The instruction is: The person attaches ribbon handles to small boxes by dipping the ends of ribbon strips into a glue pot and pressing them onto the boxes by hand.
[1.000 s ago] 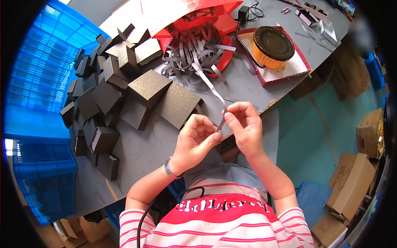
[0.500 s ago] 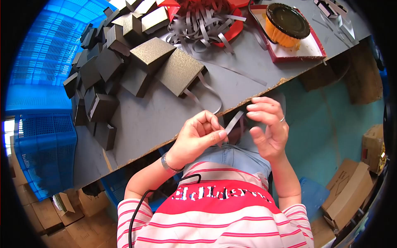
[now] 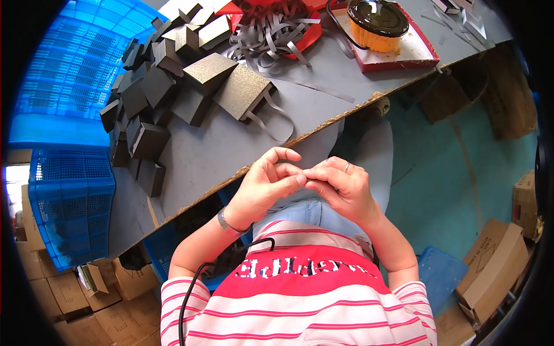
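Ribbon strip: barely visible now, if at all, pinched somewhere between the fingertips where both hands meet over the lap, just off the near table edge. Left hand curled, thumb and forefinger pressed against the right hand's fingertips; right hand also closed in a pinch, ring on one finger. Can't tell how much strip is in the grip, it's hidden by fingers.

Next out, on the grey table: one flat dark textured box with a grey ribbon loop trailing from it toward the table edge, so that one looks already fitted. Beside it a second textured box, no ribbon visible on it.

Further left: heap of small dark boxes, none showing ribbons from this view, so most work looks left to do. Blue crate off the table's left side.

Far edge: pile of loose grey strips on a red tray, plenty still unused. Orange tub with black lid in a red box lid.
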The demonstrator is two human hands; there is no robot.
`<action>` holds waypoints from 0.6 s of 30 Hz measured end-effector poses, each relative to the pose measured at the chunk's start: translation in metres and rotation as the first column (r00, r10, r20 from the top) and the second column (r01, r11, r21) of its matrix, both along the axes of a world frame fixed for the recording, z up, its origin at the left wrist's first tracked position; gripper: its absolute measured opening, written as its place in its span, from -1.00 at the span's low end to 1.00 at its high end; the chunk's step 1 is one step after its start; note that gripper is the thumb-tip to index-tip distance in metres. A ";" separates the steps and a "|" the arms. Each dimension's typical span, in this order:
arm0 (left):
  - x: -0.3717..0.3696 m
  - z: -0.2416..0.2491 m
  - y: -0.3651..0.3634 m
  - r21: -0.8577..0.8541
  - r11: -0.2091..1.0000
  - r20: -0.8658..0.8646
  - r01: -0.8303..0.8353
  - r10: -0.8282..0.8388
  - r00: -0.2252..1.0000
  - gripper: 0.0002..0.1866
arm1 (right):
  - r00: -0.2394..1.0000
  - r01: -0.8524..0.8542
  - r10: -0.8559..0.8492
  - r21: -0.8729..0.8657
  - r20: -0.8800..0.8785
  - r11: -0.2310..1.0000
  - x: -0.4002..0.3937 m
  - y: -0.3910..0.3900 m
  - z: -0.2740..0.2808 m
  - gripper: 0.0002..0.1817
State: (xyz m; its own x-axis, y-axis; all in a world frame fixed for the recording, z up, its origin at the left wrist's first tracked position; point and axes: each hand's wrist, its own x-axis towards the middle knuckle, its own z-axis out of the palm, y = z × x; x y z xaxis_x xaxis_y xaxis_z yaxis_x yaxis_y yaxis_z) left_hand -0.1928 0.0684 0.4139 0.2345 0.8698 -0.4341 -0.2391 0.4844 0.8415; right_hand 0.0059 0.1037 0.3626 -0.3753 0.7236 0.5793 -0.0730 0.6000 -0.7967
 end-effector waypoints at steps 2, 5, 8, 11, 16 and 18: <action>-0.001 0.011 0.008 0.009 0.999 -0.090 0.032 -0.031 0.995 -0.64 | 0.996 0.055 -0.050 -0.079 0.072 0.995 0.010 0.004 0.000 -0.79; -0.018 0.021 0.039 0.465 0.865 -0.513 0.190 0.088 0.854 -0.81 | 0.980 0.120 -0.178 -0.434 -0.095 0.893 0.022 0.011 -0.005 -0.95; -0.048 0.037 0.083 0.403 0.501 -0.872 0.766 0.464 0.155 -0.55 | 0.934 -0.019 -0.224 -0.668 -0.277 0.744 0.042 0.028 -0.006 -0.95; -0.066 0.048 0.101 0.133 0.494 -0.952 0.859 0.304 -0.027 -0.16 | 0.943 0.021 -0.260 -0.743 -0.207 0.669 0.067 0.044 -0.003 -0.94; -0.070 0.042 0.122 0.067 0.488 -0.980 0.870 0.195 -0.034 0.05 | 0.929 0.069 -0.320 -0.763 -0.186 0.643 0.076 0.057 0.006 -0.95; -0.061 0.039 0.127 0.120 0.468 -0.968 0.876 0.251 -0.001 0.00 | 0.925 0.102 -0.342 -0.762 -0.163 0.640 0.079 0.066 0.015 -0.95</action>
State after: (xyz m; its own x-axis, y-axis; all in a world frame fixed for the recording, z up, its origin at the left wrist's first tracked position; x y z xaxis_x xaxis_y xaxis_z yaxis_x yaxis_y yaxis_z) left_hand -0.2540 0.1951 0.4533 0.5520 0.8334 -0.0269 0.8307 -0.5468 0.1046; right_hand 0.0853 0.1701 0.3771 -0.0614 0.9901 -0.1264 -0.2971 -0.1391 -0.9447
